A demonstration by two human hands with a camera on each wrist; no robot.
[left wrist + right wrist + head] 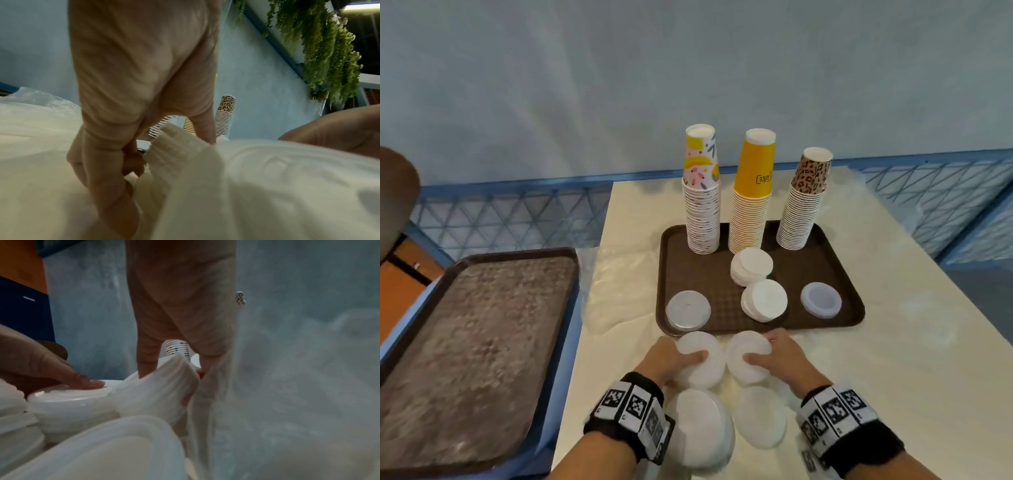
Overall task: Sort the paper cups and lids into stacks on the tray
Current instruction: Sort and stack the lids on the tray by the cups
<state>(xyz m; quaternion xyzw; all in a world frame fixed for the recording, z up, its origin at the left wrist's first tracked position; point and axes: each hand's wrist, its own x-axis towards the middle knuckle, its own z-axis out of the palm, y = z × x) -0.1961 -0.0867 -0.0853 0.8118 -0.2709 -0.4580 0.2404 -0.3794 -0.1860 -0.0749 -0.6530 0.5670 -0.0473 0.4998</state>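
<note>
On the brown tray [835,274] stand three cup stacks: patterned [702,212], yellow [751,205] and leopard-print [804,209]. Lid stacks lie in front of them: two white [751,267] [765,299], two translucent [688,310] [821,299]. Just before the tray's near edge, my left hand [688,359] grips a tilted stack of white lids [703,370] [179,146], thumb on top. My right hand [760,349] grips another white lid stack [748,346] [164,386] beside it. Two more lid piles [702,428] [760,418] lie between my wrists.
The cream table [893,377] carries crumpled clear plastic wrap [619,281] left of the tray. A second, larger brown tray [482,342] sits on a blue stand at the left. A blue lattice rail [945,192] and wall run behind the table.
</note>
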